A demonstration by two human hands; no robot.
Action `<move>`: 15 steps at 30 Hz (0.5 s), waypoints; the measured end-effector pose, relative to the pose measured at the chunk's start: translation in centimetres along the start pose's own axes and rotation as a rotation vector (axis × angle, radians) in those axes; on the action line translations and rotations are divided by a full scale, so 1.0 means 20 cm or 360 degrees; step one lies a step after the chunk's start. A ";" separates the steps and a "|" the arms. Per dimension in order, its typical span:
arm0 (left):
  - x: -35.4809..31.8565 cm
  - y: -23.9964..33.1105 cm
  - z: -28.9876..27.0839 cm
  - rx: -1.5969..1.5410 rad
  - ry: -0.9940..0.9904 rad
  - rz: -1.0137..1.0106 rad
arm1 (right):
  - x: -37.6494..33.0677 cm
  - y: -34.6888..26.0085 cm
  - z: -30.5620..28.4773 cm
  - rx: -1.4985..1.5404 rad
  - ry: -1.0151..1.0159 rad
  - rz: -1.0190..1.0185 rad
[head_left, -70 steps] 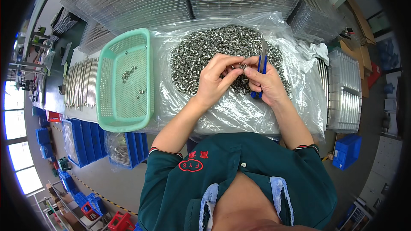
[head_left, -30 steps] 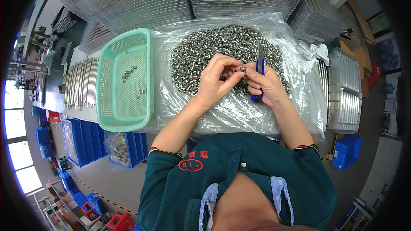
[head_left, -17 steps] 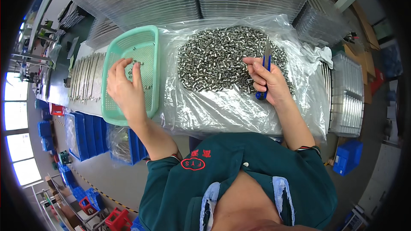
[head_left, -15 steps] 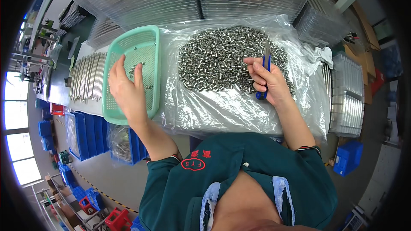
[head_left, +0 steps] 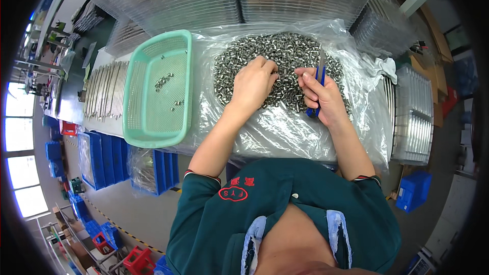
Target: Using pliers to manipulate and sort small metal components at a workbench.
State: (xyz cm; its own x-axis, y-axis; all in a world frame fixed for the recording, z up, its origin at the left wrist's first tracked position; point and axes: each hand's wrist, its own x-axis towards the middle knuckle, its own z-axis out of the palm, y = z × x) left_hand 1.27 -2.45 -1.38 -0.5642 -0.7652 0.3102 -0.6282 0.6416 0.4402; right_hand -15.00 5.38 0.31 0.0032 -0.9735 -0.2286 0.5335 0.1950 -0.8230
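A broad heap of small shiny metal sleeves (head_left: pixel 285 46) lies on clear plastic sheeting. My left hand (head_left: pixel 253 84) rests over the heap's left-middle part with its fingers curled inward; what its fingertips hold, if anything, is hidden. On the heap's right side, my right hand (head_left: pixel 323 97) is closed around a blue utility knife (head_left: pixel 320 74), its slim metal blade pointing away from me. The right thumb and index finger come together at the left; I cannot tell whether a sleeve is between them. Left of the heap, a mint-green plastic basket (head_left: pixel 187 97) contains several loose sleeves (head_left: pixel 163 81).
Stacks of clear plastic trays (head_left: pixel 178 0) rise along the far edge. Long metal rods (head_left: pixel 106 91) lie left of the basket. At the right are a white cloth (head_left: pixel 379 66) and more clear trays (head_left: pixel 412 112). Blue bins (head_left: pixel 109 160) stand below the table's left side.
My left hand has moved right, from above the green basket to the heap, and its spread fingers have curled. My right hand keeps the knife and has barely shifted.
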 end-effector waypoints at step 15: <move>-0.04 0.14 -0.02 -0.1195 0.0279 0.0166 | 0.00 0.01 -0.03 0.0169 -0.0087 0.0216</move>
State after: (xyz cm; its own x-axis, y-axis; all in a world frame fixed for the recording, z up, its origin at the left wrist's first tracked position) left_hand 0.18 -0.01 0.01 -0.4680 -0.7404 0.4825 -0.0102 0.5504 0.8348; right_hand -15.32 5.55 -0.17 0.1257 -0.9448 -0.3026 0.6114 0.3140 -0.7264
